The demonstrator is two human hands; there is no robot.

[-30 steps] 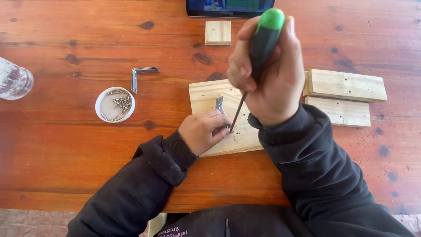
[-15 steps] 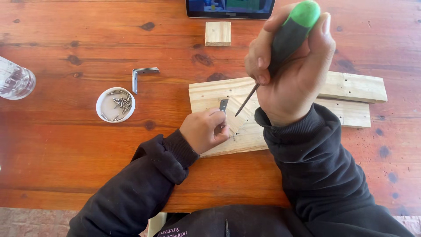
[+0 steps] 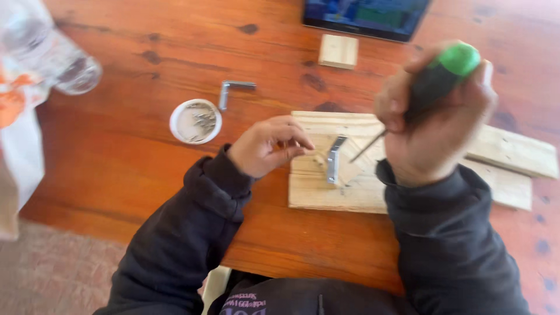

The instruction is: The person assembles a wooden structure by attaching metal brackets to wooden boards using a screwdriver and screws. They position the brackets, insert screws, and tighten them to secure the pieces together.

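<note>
My right hand grips a screwdriver with a black and green handle; its thin shaft slants down-left toward a metal angle bracket standing on a pale wooden board. My left hand rests at the board's left edge, fingertips pinched together just left of the bracket; whether they hold something small I cannot tell. The picture is blurred by motion.
A white round dish of screws and a second metal bracket lie left of the board. More planks extend right. A small wood block and a dark tablet sit at the far edge, a clear glass far left.
The view has shifted, so everything sits further right. My left hand lifted off the bracket and moved to its left. The screwdriver tip has drawn back to the right of the bracket.
</note>
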